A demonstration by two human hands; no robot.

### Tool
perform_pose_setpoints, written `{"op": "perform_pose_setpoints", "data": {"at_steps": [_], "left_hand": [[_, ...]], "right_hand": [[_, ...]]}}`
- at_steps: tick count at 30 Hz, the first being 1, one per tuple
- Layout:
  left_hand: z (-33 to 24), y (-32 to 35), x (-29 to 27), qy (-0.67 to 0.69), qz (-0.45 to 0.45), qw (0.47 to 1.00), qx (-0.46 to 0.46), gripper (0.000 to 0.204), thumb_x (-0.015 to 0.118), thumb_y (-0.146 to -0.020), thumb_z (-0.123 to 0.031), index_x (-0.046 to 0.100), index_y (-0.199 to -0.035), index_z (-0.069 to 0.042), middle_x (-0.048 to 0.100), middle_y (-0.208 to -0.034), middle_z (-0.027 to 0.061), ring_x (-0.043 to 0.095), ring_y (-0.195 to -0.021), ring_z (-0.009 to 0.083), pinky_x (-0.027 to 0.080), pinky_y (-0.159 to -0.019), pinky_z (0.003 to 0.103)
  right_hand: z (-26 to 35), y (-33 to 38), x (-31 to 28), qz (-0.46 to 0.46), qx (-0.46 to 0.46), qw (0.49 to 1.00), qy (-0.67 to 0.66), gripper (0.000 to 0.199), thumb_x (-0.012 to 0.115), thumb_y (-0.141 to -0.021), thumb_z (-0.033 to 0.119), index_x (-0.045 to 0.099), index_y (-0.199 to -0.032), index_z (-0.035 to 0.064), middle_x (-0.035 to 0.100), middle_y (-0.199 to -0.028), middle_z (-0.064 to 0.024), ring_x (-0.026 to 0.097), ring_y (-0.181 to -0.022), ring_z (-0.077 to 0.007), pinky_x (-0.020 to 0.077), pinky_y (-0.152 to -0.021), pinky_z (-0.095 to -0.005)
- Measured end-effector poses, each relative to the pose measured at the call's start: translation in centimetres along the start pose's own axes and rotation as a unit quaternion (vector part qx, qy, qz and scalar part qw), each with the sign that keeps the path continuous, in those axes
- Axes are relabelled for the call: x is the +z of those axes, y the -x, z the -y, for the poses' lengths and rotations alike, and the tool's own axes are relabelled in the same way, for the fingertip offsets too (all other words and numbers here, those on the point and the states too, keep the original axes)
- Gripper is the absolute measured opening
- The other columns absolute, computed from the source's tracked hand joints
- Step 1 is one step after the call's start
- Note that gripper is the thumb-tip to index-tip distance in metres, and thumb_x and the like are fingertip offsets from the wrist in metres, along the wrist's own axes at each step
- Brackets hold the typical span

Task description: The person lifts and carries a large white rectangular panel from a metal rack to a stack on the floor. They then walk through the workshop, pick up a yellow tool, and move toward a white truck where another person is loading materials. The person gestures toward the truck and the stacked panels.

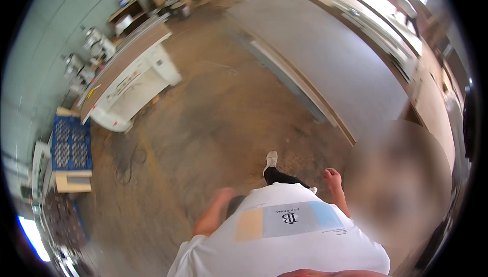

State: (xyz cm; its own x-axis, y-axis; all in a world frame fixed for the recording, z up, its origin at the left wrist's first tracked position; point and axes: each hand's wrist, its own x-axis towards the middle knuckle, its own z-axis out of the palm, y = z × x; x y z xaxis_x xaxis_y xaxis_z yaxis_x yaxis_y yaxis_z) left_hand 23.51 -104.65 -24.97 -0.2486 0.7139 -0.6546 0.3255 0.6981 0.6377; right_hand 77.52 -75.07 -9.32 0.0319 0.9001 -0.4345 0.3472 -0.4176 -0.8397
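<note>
My left hand (222,196) hangs out beside my body over the brown floor (193,124). Motion smears its fingers, so their pose does not show. On the other side, my right hand (332,178) hangs low with its fingers curled in, and nothing shows in it. It is nearest to the close corner of a stack of large grey panels (320,48), apart from it. One white shoe (272,159) reaches forward on the floor in front of me.
A white machine (137,84) with a brown top stands on the left by the wall. Nearer lies a blue tray (72,145) of small metal parts. More boards (376,18) and a person (406,8) are at the far right. A blurred patch hides the near right.
</note>
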Motion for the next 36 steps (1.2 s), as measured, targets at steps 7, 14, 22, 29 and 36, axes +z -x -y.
{"op": "perform_pose_setpoints", "data": {"at_steps": [7,14,22,29,36], "left_hand": [[-8.5,7.9,-4.5,0.161,-0.041,0.975,0.149,0.028,0.060,-0.092,-0.030,0.073,-0.103,-0.008,0.071,-0.098,0.0100,0.064,-0.085,0.0246,0.050,-0.080,0.039],[-9.2,6.2,-10.5,-0.014,-0.130,0.982,-0.133,0.031,0.061,-0.092,-0.030,0.068,-0.109,-0.005,0.073,-0.096,0.0083,0.069,-0.089,0.0181,0.053,-0.076,0.033],[-4.2,0.7,-11.8,-0.175,-0.122,0.977,-0.020,0.026,0.055,-0.097,-0.026,0.068,-0.108,-0.006,0.071,-0.105,0.0082,0.066,-0.100,0.0175,0.052,-0.083,0.033],[-1.3,-1.4,-18.5,0.441,-0.112,0.877,-0.157,0.031,0.048,-0.102,-0.029,0.065,-0.113,-0.006,0.069,-0.109,0.0103,0.063,-0.103,0.0218,0.051,-0.089,0.036],[13.1,-3.8,-47.6,0.410,-0.604,0.649,-0.215,0.053,0.039,-0.105,-0.045,0.038,-0.145,-0.010,0.052,-0.135,0.0136,0.056,-0.115,0.0318,0.047,-0.098,0.047]], "right_hand": [[9.6,-11.1,13.8,0.209,-0.021,0.970,0.124,0.027,0.063,-0.095,0.025,0.070,-0.103,-0.0003,0.070,-0.084,-0.0043,0.065,-0.072,-0.0131,0.0513,-0.065,-0.0275],[16.3,-18.5,27.2,0.435,0.039,0.865,0.249,0.025,0.064,-0.088,0.027,0.074,-0.099,0.0073,0.072,-0.083,-0.0042,0.067,-0.073,-0.0149,0.0529,-0.065,-0.0290],[24.0,-22.7,36.4,0.404,0.030,0.894,0.191,0.023,0.061,-0.091,0.027,0.071,-0.095,0.0071,0.071,-0.082,-0.0027,0.066,-0.067,-0.0127,0.0493,-0.057,-0.0276],[20.0,-28.2,40.0,0.432,0.027,0.862,0.265,0.023,0.060,-0.091,0.026,0.070,-0.089,0.0052,0.070,-0.078,-0.0029,0.066,-0.068,-0.0132,0.0490,-0.056,-0.0286],[28.5,-21.9,48.0,0.320,0.044,0.917,0.234,0.029,0.060,-0.097,0.029,0.069,-0.105,0.0029,0.072,-0.094,-0.0056,0.066,-0.077,-0.0138,0.0498,-0.061,-0.0282]]}}
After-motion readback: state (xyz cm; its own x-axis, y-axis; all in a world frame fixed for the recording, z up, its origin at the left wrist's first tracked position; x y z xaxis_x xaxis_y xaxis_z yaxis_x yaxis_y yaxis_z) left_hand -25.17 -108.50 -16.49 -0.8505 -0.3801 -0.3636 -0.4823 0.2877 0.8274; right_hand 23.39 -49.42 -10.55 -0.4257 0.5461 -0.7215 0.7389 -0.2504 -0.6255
